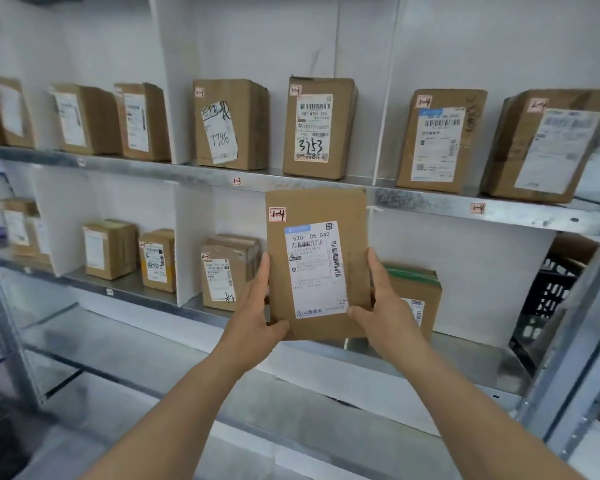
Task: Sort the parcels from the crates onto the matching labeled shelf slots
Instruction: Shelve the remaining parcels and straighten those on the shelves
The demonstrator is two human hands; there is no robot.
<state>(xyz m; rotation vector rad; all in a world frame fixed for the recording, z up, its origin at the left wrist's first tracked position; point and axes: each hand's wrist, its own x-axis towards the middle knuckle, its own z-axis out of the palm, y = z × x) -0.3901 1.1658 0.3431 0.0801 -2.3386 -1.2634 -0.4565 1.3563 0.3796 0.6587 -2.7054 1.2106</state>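
I hold the flat parcel point(317, 265) upright in front of the shelves, my left hand point(257, 306) and right hand point(383, 306) clamped on its two long edges, fingers point(264, 271) curled round the sides. Its red sticker point(277, 214) reads 1-4. The matching shelf tag point(477, 208) sits up and to my right on the upper shelf point(430, 202), so my right hand is nearer. The long axis stands vertical, like the two 1-4 boxes point(440, 140) already there.
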